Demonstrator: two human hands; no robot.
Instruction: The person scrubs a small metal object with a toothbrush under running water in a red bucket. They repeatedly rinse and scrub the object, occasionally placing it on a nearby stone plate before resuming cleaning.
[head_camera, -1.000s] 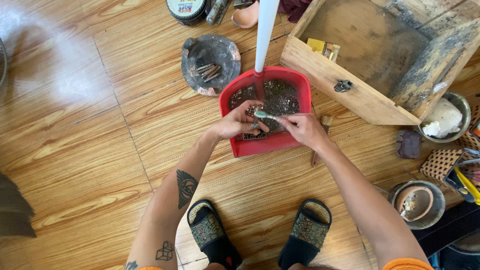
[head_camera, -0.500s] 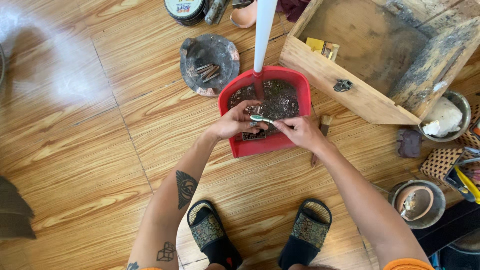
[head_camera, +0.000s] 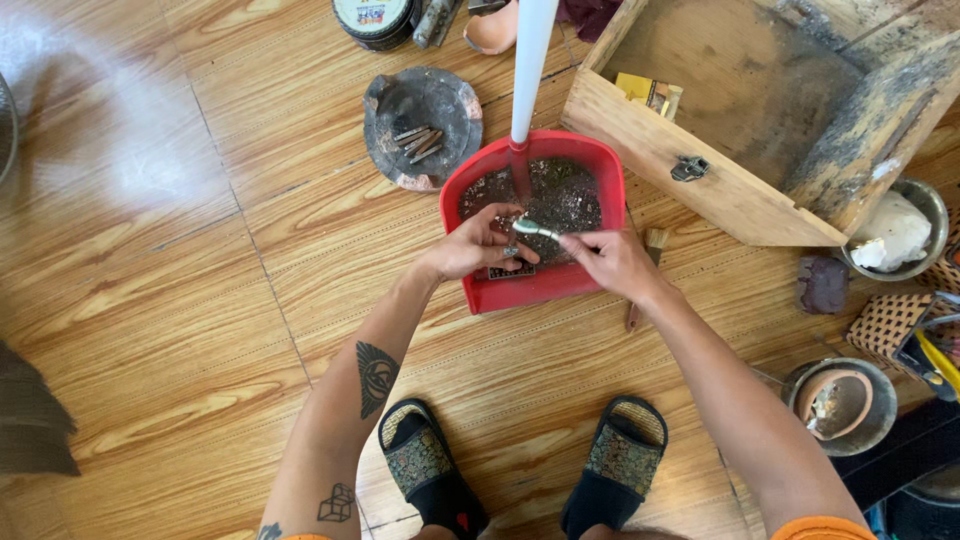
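Two hands are kept over the red dustpan (head_camera: 535, 225); little has moved. A small metal piece (head_camera: 536, 231) is pinched by the right hand (head_camera: 612, 264), while the left hand (head_camera: 478, 246) is curled shut beside it.

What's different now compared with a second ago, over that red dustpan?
Very little. Both hands, left hand and right hand, stay over the red dustpan, holding the same small metal piece between them; its angle shifted only slightly. The grey dish, wooden box and white handle have not moved.

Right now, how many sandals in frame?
2. Left sandal and right sandal sit side by side at the bottom centre, both worn, below the red dustpan. None looks hidden.
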